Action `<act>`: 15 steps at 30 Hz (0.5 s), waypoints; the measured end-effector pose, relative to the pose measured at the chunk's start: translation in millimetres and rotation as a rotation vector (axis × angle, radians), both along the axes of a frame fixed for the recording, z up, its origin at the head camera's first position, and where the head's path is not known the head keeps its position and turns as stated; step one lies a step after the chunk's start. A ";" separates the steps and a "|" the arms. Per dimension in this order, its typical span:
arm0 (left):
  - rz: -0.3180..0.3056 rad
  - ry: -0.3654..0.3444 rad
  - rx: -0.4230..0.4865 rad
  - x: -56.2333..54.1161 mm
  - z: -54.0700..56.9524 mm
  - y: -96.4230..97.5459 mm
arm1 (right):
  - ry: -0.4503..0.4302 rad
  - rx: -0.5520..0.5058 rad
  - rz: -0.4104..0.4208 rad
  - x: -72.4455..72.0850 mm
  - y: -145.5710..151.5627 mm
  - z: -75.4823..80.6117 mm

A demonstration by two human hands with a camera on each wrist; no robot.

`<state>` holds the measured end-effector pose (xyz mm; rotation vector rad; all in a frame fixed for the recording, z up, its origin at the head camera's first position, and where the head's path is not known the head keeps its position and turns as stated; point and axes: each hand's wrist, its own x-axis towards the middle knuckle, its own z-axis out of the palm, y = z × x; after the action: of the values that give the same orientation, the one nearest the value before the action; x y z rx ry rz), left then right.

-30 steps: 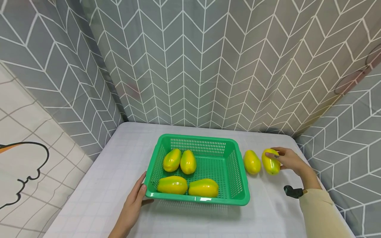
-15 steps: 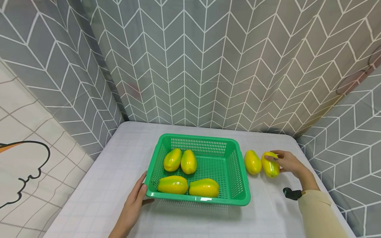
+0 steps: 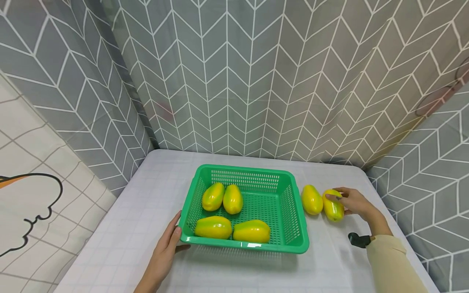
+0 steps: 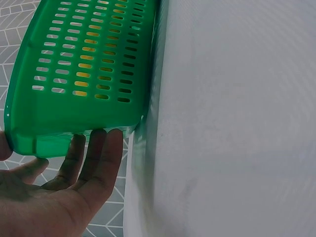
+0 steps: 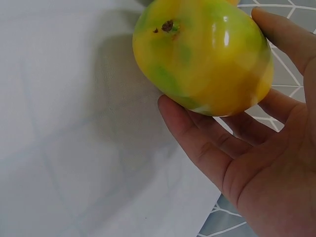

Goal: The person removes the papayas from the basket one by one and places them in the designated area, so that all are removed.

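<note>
Papaya [image 3: 334,211] in right hand [image 3: 358,203], thumb and fingers half-spread and curved round it, sits lower in head view than a second ago; neighbouring papaya [image 3: 312,200] closer, just past the thumb tip, the two seemingly grouped; green basket [image 3: 286,247] beyond, left hand [image 3: 163,247] gripping its rim.

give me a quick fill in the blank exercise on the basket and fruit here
1. The basket is coloured ____.
2. Inside it lie ____ fruits.
3. The person's ____ hand grips a fruit outside the basket.
4. Counting the gripped one, ____ fruits are outside the basket.

Missing words: green; four; right; two.
</note>
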<state>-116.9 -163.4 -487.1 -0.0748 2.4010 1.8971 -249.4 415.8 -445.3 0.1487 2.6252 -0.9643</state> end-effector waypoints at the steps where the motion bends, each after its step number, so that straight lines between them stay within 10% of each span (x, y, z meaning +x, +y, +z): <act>1: 0.000 0.002 0.000 0.0 -0.1 0.1 | -0.002 0.002 -0.006 -0.1 -0.1 -0.8; 15: -0.006 -0.002 0.003 -0.1 0.3 0.4 | -0.016 0.017 -0.009 -1.7 -0.1 -5.0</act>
<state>-117.1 -163.0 -486.8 -0.0687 2.3949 1.8966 -251.2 415.7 -450.3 0.1712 2.6206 -0.9402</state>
